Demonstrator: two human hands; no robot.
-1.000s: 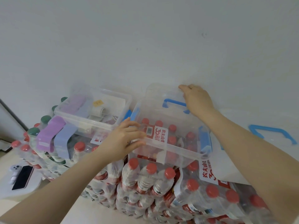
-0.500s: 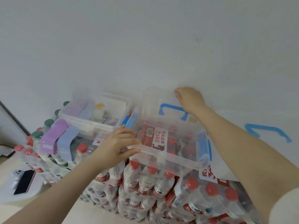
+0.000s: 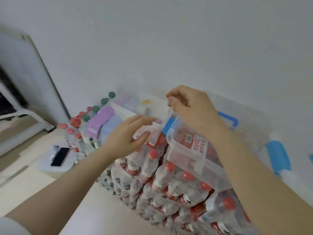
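Note:
A clear storage box (image 3: 194, 150) with blue latches (image 3: 167, 126) and a blue lid handle (image 3: 229, 120) sits on stacked packs of red-capped water bottles (image 3: 177, 192). My right hand (image 3: 193, 109) is over its left end, fingers curled, pinching the clear edge just above the blue latch. To the left stands a second clear box (image 3: 128, 106) with purple latches (image 3: 100, 122) and small items inside. My left hand (image 3: 127, 136) reaches to this box's near right corner, with fingers above and thumb below it. The picture is motion-blurred.
A phone (image 3: 60, 156) and a small white gadget (image 3: 55, 148) lie on a white lid on the floor at left. Green-capped bottles (image 3: 94, 109) stand behind the purple-latched box. Another blue latch (image 3: 277, 156) shows at right. A white wall is behind; a door frame (image 3: 42, 68) is at left.
My right hand left the far rim by the blue handle and came to the box's left end. My left hand let go of the near rim and moved to the neighbouring box. The view swung.

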